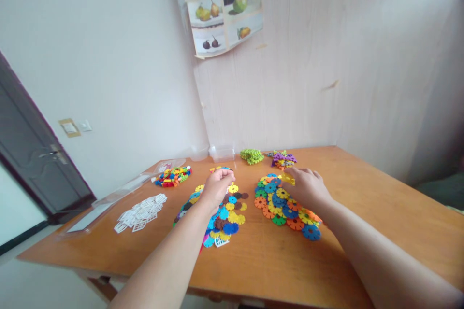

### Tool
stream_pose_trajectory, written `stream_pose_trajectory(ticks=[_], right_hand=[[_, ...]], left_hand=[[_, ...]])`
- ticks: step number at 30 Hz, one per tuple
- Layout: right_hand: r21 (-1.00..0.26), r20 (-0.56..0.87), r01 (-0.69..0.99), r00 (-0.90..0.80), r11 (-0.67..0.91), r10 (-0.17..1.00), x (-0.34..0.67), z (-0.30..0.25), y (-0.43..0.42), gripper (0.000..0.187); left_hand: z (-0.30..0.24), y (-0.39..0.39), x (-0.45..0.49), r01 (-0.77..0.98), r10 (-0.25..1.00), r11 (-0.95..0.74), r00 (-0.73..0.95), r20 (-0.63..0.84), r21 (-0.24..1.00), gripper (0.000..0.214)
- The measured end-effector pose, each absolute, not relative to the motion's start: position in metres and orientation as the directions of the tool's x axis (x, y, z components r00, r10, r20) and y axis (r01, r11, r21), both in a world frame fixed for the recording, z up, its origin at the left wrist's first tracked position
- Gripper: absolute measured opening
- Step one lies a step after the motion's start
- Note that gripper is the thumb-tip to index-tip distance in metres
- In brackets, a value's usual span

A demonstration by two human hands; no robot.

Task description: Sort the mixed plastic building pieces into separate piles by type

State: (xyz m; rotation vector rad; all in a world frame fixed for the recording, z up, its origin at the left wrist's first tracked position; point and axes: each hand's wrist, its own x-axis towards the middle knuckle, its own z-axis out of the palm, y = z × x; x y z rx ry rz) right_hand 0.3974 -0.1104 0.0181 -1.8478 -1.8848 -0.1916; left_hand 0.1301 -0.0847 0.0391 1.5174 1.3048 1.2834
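My left hand (219, 187) is over the middle pile of small slotted plastic discs (224, 214), its fingers pinched together. What those fingers hold, if anything, is too small to make out. A yellow slotted disc (288, 179) is gripped at the fingertips of my right hand (309, 187). That hand is above the far right side of a second pile, made of larger slotted discs (279, 200) in orange, blue, green and yellow. A white lattice piece (222, 241) lies at the near edge of the middle pile. My left hand and forearm hide part of that pile.
White lattice pieces (142, 212) are heaped at the left, with colourful building blocks (173, 176) behind. Green pieces (252, 156) and purple pieces (283, 159) sit near the table's far edge. Clear plastic containers (222, 153) stand against the wall. The wooden table (268, 265) carries everything.
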Motion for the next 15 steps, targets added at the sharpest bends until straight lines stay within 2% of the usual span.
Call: stream_pose_trajectory(ticks=[8, 15], right_hand=[[-0.222, 0.429, 0.972, 0.026, 0.077, 0.903, 0.399, 0.011, -0.108, 0.047], [-0.209, 0.475, 0.974, 0.021, 0.089, 0.88, 0.394, 0.016, -0.113, 0.044]], left_hand=[[0.047, -0.076, 0.074, 0.362, 0.941, -0.207, -0.181, 0.286, 0.909, 0.024], [0.033, -0.071, 0.057, 0.52, 0.933, -0.199, -0.16, 0.323, 0.831, 0.023]])
